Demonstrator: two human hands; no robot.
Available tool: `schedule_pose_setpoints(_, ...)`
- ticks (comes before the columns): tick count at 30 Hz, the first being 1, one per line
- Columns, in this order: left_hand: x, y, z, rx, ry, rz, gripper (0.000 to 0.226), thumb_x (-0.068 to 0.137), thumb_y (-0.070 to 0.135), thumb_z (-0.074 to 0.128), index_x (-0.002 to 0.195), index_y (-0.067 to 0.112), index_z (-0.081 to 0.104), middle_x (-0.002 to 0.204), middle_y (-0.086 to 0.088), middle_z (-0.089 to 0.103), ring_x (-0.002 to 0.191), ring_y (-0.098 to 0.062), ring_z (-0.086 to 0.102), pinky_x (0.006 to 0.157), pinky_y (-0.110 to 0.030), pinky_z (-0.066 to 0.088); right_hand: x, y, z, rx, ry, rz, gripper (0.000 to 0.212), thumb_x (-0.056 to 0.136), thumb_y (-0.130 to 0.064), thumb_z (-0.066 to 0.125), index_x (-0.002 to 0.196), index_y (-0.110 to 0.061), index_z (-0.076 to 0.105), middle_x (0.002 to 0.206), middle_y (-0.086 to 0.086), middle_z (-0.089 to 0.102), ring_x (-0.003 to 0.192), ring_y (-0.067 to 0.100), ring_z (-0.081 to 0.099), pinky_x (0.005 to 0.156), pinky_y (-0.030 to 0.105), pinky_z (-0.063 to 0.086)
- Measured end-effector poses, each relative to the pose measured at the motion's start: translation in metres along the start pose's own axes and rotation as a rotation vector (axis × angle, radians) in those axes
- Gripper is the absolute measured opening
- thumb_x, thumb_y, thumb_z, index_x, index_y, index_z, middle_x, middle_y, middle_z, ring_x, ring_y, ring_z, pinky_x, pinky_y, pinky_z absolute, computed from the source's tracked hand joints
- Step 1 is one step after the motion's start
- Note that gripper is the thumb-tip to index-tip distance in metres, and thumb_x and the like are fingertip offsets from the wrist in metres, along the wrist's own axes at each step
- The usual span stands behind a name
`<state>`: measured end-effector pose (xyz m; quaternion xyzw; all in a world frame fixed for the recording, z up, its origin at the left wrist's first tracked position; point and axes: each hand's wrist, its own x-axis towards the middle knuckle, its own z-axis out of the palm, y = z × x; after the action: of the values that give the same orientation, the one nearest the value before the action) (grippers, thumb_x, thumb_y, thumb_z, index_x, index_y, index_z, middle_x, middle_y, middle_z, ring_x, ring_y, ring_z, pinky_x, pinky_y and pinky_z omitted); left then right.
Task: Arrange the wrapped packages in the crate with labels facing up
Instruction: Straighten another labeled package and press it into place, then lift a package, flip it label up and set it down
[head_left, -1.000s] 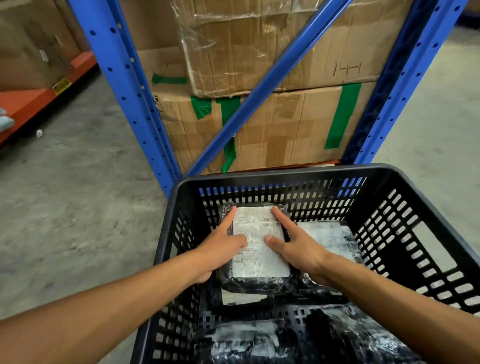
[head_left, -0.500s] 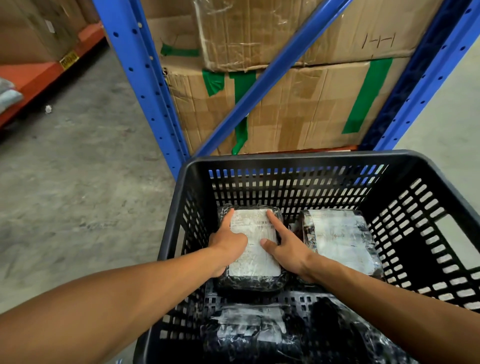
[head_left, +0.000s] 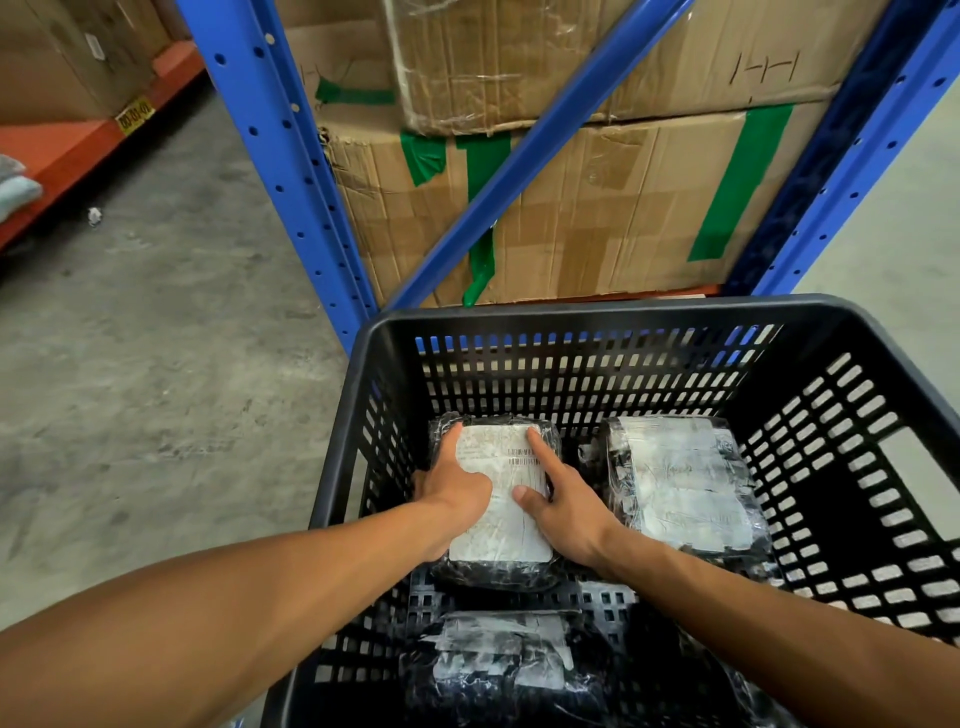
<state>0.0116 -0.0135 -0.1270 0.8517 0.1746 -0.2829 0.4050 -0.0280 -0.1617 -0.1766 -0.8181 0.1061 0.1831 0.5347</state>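
A black slotted plastic crate (head_left: 597, 317) fills the lower right of the head view. At its far left corner lies a black-wrapped package (head_left: 511, 519) with its white label up. My left hand (head_left: 452, 491) grips its left edge and my right hand (head_left: 563, 506) grips its right edge, index finger stretched along the label. A second wrapped package (head_left: 680, 483) lies label up to the right. A third one (head_left: 504, 660) lies nearer to me, label up. Another dark wrapped bundle (head_left: 748, 701) shows partly at the bottom right under my forearm.
Behind the crate stands a blue metal rack (head_left: 291, 171) with a diagonal brace. It holds taped cardboard boxes (head_left: 597, 208). Bare concrete floor (head_left: 156, 364) lies to the left. An orange shelf (head_left: 67, 145) with more boxes runs along the far left.
Both hands have carried the labelled package down and toward the crate's far left corner. The camera has tilted, so the crate sits lower in view.
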Motion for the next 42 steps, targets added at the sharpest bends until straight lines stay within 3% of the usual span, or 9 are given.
schedule_pose_setpoints(7,0.003,0.001,-0.002,0.015,-0.007,0.0,0.086,0.093,0.007,0.044,0.155,0.054,0.008,0.155,-0.013,0.039,0.115,-0.031,0.061,0.055,-0.026,0.049,-0.004,-0.01,-0.007,-0.089,-0.048,0.006,0.073,0.091,-0.054,0.049,0.135,-0.074,-0.006,0.156,0.011,0.033,0.139,0.033,0.04,0.112,0.053,0.038)
schedule_pose_setpoints(13,-0.014,0.026,-0.01,0.476,0.053,0.115,0.077,0.093,0.017,0.049,0.158,0.037,0.013,0.158,-0.012,0.015,0.142,-0.037,0.023,0.112,-0.047,0.036,-0.019,-0.047,-0.049,-0.344,-0.149,0.031,0.063,0.099,-0.039,0.05,0.155,-0.033,0.021,0.147,0.011,0.05,0.128,0.032,0.054,0.111,0.043,0.04)
schedule_pose_setpoints(17,-0.022,0.07,-0.001,0.434,-0.095,0.502,0.062,0.096,0.019,0.05,0.154,0.028,0.029,0.131,-0.007,0.049,0.121,-0.025,0.051,0.095,-0.04,0.048,-0.027,-0.063,-0.116,-0.121,0.132,0.032,0.033,0.1,-0.027,0.05,0.133,-0.021,0.055,0.107,0.018,0.071,0.088,0.029,0.07,0.081,0.042,0.06)
schedule_pose_setpoints(20,-0.03,0.103,0.026,0.263,-0.349,0.472,0.064,0.098,0.016,0.048,0.155,0.028,0.022,0.086,-0.002,0.058,0.063,-0.014,0.052,0.056,-0.029,0.041,-0.034,-0.04,-0.153,-0.169,0.365,0.076,0.032,0.1,-0.027,0.05,0.129,-0.019,0.059,0.119,0.012,0.068,0.094,0.025,0.065,0.085,0.04,0.054)
schedule_pose_setpoints(22,-0.035,0.115,0.052,0.235,-0.431,0.461,0.072,0.097,0.012,0.048,0.158,0.029,0.014,0.084,-0.003,0.056,0.057,-0.013,0.046,0.052,-0.027,0.037,-0.038,-0.012,-0.166,-0.216,0.438,0.167,0.04,0.1,-0.032,0.048,0.136,-0.015,0.055,0.129,0.013,0.063,0.103,0.028,0.063,0.09,0.038,0.051)
schedule_pose_setpoints(28,-0.047,0.115,0.116,0.214,-0.461,0.42,0.082,0.094,0.005,0.045,0.16,0.035,0.007,0.159,-0.017,0.037,0.086,-0.025,0.066,0.054,-0.028,0.048,-0.041,0.04,-0.171,0.17,0.337,0.486,0.07,0.099,-0.058,0.027,0.151,-0.011,0.036,0.154,0.014,0.04,0.139,0.032,0.041,0.117,0.045,0.03)
schedule_pose_setpoints(31,-0.044,0.111,0.122,0.325,-0.427,0.461,0.086,0.09,0.011,0.049,0.157,0.044,0.007,0.157,-0.012,0.037,0.11,-0.034,0.064,0.082,-0.041,0.058,-0.028,0.056,-0.174,0.365,0.36,0.537,0.095,0.075,-0.086,0.029,0.136,-0.018,0.055,0.141,0.013,0.057,0.125,0.034,0.056,0.107,0.057,0.042)
schedule_pose_setpoints(37,-0.057,0.123,0.113,0.444,-0.495,0.421,0.102,0.082,0.064,0.062,0.148,0.061,-0.016,0.167,-0.021,-0.015,0.149,-0.052,0.013,0.118,-0.053,0.028,-0.044,0.017,-0.19,0.554,0.43,0.436,0.069,0.098,-0.063,0.016,0.128,-0.013,0.054,0.085,0.015,0.063,0.068,0.026,0.058,0.057,0.033,0.041)
schedule_pose_setpoints(42,-0.063,0.111,0.102,0.384,-0.336,0.496,0.128,0.072,0.065,0.073,0.141,0.059,-0.034,0.166,-0.013,0.026,0.148,-0.04,0.03,0.118,-0.045,0.032,-0.04,-0.003,-0.177,0.754,0.291,0.303,0.083,0.088,-0.077,0.013,0.145,-0.023,0.042,0.081,0.016,0.067,0.075,0.029,0.062,0.076,0.042,0.046)
